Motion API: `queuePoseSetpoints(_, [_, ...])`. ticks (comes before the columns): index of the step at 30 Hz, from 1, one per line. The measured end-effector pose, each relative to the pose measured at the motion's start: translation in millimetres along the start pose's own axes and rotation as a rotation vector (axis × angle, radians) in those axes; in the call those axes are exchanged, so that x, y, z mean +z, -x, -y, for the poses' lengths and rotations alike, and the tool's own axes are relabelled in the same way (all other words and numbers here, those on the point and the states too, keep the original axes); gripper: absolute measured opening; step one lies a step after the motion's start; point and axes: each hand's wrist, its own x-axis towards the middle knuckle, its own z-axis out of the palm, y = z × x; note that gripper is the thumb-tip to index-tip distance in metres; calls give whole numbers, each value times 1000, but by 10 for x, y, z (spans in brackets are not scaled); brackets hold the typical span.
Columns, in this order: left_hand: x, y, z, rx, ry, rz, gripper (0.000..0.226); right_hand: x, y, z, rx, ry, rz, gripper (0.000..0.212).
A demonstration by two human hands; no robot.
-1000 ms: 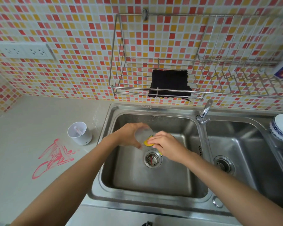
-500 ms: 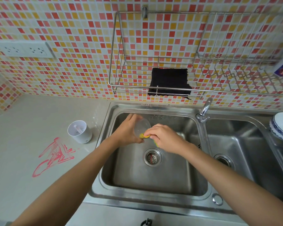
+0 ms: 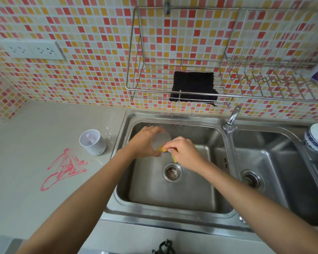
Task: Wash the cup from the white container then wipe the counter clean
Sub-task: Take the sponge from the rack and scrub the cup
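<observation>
Cup [image 3: 161, 140] clear, tilted, gripped by left hand [image 3: 145, 142]; right hand [image 3: 185, 153] pinches yellow sponge [image 3: 163, 149].

Container [image 3: 92, 142] on counter [image 3: 35, 134], left of sink [image 3: 173, 195].

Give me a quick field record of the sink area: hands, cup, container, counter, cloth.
left hand: grips clear cup over left basin
right hand: pinches yellow sponge against the cup
white container: upright on counter, left of sink
counter: red smear, not yet wiped
black cloth: hangs on wall rack above sink
tap: no stream visible
</observation>
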Motion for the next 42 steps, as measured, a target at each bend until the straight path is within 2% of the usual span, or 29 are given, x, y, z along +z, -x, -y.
queuePoseSetpoints(1, [22, 38, 21, -13, -1, 2, 90, 15, 25, 52, 106, -117, 33, 25])
queuePoseSetpoints(3, [63, 116, 39, -29, -3, 5, 91, 25, 62, 92, 162, -161, 61, 24])
queuePoseSetpoints(5, [83, 187, 20, -21, -18, 19, 90, -2, 81, 62, 48, 2, 111, 26])
queuePoseSetpoints(8, [90, 270, -10, -14, -27, 25, 88, -60, 43, 7, -230, 409, 94, 39])
queuePoseSetpoints(9, [82, 293, -9, -16, -19, 10, 88, -62, 49, 0, -285, 487, 59, 42])
queuePoseSetpoints(11, [61, 337, 18, -23, 9, -18, 89, 10, 114, 36, -303, 478, -11, 42])
queuePoseSetpoints(13, [52, 398, 77, -33, 10, -21, 90, 166, 229, 137, -219, 287, -37, 32])
queuePoseSetpoints(15, [68, 466, 151, -42, -4, -5, 90, 265, 295, 242, -28, 59, 22, 25])
queuePoseSetpoints(16, [80, 502, 175, -40, 2, -1, 90, 270, 280, 261, 33, 20, 64, 24])
queuePoseSetpoints(18, [87, 550, 188, -24, 20, 9, 89, 228, 225, 280, -16, 118, 122, 26])
queuePoseSetpoints(20, [51, 553, 173, -5, 20, 32, 87, 211, 166, 254, -166, 349, 60, 34])
queuePoseSetpoints(22, [-22, 533, 174, 13, 23, 22, 87, 249, 152, 290, -216, 474, -22, 39])
queuePoseSetpoints(23, [-65, 521, 192, 23, 26, 12, 87, 288, 158, 329, -209, 472, -59, 37])
queuePoseSetpoints(25, [-131, 507, 260, 47, 22, 2, 87, 383, 198, 456, -94, 278, -81, 29])
queuePoseSetpoints(28, [-180, 516, 367, 65, 25, 1, 86, 404, 168, 550, 230, -83, -46, 22])
queuePoseSetpoints(30, [-179, 523, 382, 99, 26, 9, 86, 363, 131, 550, 203, -15, -44, 23])
queuePoseSetpoints(33, [-180, 482, 373, 151, 23, 20, 84, 389, 101, 509, -10, 328, -143, 34])
queuePoseSetpoints(35, [-202, 443, 410, 143, 52, 6, 85, 463, 107, 524, -24, 414, -165, 38])
queuePoseSetpoints(39, [-220, 420, 538, 120, 75, 24, 87, 411, 78, 747, 172, 212, -94, 25])
queuePoseSetpoints(42, [-264, 380, 670, 91, 125, -37, 88, 103, -89, 940, 278, 95, -233, 22])
